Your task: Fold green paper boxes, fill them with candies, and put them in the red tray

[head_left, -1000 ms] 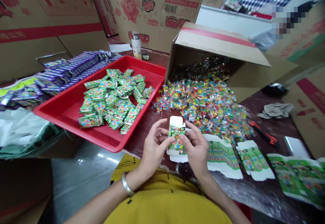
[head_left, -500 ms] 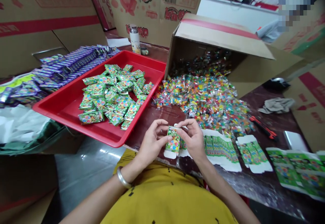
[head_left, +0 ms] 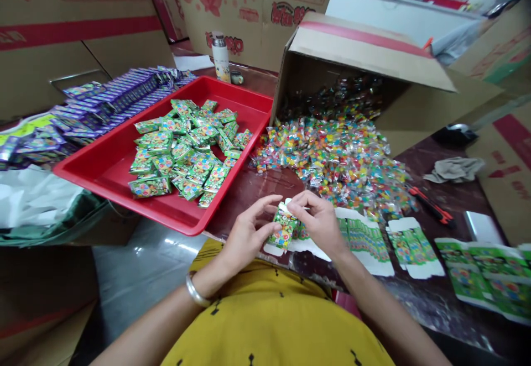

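Observation:
A small green candy box [head_left: 284, 230] with colourful print is between my hands at the table's front edge. My left hand [head_left: 250, 233] grips it from the left, thumb on its printed face. At its top end, the fingers of my right hand [head_left: 317, 223] pinch a white flap. A white flap also shows at the box's lower end. Just right of my hands lies a fanned row of flat green boxes [head_left: 365, 240], with a smaller stack of flat boxes [head_left: 415, 247] beside it. Beyond my hands spreads a heap of clear candy packets [head_left: 332, 161].
A red tray [head_left: 103, 191] holds many filled green boxes. Purple boxes [head_left: 124, 98] line up behind it. A tipped carton [head_left: 365, 51] spills the packets. A bottle [head_left: 220, 58], a red-black cutter [head_left: 432, 205], a grey cloth [head_left: 454, 169] and printed sheets [head_left: 485, 277] lie around.
My right fingers have shifted onto the top flap, which now stands folded up more visibly. The box tilts slightly differently in my left hand. The view has moved a little.

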### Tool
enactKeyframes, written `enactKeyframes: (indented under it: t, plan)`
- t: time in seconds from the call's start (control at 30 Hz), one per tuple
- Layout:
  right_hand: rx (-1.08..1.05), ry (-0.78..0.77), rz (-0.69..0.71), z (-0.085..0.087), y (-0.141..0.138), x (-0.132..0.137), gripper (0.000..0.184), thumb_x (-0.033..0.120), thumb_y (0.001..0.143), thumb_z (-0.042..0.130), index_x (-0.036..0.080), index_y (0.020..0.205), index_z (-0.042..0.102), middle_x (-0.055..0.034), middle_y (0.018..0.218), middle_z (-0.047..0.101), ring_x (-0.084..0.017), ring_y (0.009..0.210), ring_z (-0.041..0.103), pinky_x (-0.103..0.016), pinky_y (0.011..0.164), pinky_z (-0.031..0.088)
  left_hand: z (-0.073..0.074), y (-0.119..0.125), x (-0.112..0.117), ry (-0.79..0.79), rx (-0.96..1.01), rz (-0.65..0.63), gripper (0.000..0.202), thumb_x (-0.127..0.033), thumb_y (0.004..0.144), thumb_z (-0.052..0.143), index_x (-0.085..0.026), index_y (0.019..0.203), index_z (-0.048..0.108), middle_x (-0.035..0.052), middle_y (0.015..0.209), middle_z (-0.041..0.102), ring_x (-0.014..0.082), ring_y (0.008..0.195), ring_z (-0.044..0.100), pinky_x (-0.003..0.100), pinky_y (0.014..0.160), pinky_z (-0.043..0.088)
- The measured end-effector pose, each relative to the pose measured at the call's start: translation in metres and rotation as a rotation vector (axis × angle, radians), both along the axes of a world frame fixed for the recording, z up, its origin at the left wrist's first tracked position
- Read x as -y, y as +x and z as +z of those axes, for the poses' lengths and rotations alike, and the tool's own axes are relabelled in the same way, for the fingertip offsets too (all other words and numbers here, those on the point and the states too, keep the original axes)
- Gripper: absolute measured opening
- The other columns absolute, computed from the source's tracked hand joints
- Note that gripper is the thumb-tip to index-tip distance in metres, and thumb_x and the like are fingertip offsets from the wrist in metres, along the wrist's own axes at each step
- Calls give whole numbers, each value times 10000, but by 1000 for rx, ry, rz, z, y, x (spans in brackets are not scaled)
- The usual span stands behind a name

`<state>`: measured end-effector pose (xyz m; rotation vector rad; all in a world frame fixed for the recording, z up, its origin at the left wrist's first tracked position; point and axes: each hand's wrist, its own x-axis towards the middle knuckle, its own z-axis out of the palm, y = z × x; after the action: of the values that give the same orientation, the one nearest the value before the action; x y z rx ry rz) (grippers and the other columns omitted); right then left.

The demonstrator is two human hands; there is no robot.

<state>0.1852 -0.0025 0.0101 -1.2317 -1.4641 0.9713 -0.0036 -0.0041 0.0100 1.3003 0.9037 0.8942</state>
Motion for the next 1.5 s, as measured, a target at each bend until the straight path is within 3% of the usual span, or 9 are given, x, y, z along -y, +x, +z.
enactKeyframes:
  t: [0.17, 0.33, 0.53, 0.67, 0.87, 1.03, 1.17, 1.37, 1.5]
  plan:
    - [161, 228, -7, -6, -7, 17, 29, 246, 885, 656, 237, 893, 683, -50, 956, 655, -204, 950, 622, -351, 861, 485, -5, 2, 1, -46, 19, -7, 358, -215, 847, 656, -221, 1204, 630, 45, 1134, 677, 153, 847, 675, 249, 732, 551]
    - [125, -9, 94, -10, 11, 14, 124, 340, 898, 636, 222, 915, 667, -41, 937, 680, -188, 845, 652, -308, 744, 517, -15, 3, 0, -65, -7, -64, 261, -207, 860, 637, -202, 1120, 634, 43, 1116, 670, 169, 956, 659, 284, 843, 534]
    - [741, 13, -584, -13, 99, -18, 224, 429, 859, 635, 211, 887, 678, -61, 856, 715, -213, 709, 625, -337, 698, 467, -16, -3, -11, -78, -74, 130, 302, -282, 758, 758, -186, 884, 501, -38, 764, 575, 97, 674, 565, 193, 600, 482]
    - [901, -24, -622, -24, 123, -41, 322, 425, 840, 655, 219, 1086, 635, -56, 932, 744, -226, 707, 652, -325, 647, 443, -13, 2, -14, -255, 1, 88, 508, -347, 736, 758, -197, 1128, 470, -15, 873, 593, 128, 682, 590, 232, 527, 517]
    - [976, 36, -685, -26, 122, -62, 184, 326, 893, 561, 218, 970, 689, -64, 835, 747, -242, 758, 678, -323, 692, 438, -14, 3, -12, -335, 20, -43, 465, -233, 736, 730, -157, 1180, 617, 75, 1179, 639, 169, 910, 635, 293, 801, 526]
    - [947, -12, -588, -22, 126, -69, 326, 391, 840, 647, 223, 1120, 655, -58, 895, 755, -232, 735, 676, -322, 679, 450, -22, 6, -8, -383, 81, -22, 185, -195, 760, 690, -153, 937, 654, 12, 888, 666, 120, 762, 591, 224, 696, 468]
    - [818, 43, -574, -19, 122, -70, 276, 369, 868, 604, 211, 1081, 684, -61, 837, 741, -223, 698, 663, -337, 681, 473, -21, 12, -5, -436, 185, -60, 280, -182, 737, 727, -176, 1004, 642, 10, 916, 672, 130, 801, 611, 228, 718, 468]
    - [104, 64, -385, 11, 99, -41, 311, 412, 818, 686, 198, 1036, 632, -44, 803, 709, -193, 667, 664, -284, 533, 504, -25, 14, -9, -374, 177, -65, 302, -383, 838, 683, -161, 1042, 673, 47, 938, 697, 161, 826, 627, 269, 761, 482]
    - [-179, -4, -234, 28, 64, -16, 250, 354, 782, 759, 227, 875, 564, -17, 784, 716, -203, 702, 710, -330, 627, 583, -28, 22, -10, -217, 100, -87, 314, -369, 801, 731, -141, 1003, 656, 54, 906, 697, 171, 837, 635, 285, 781, 489]
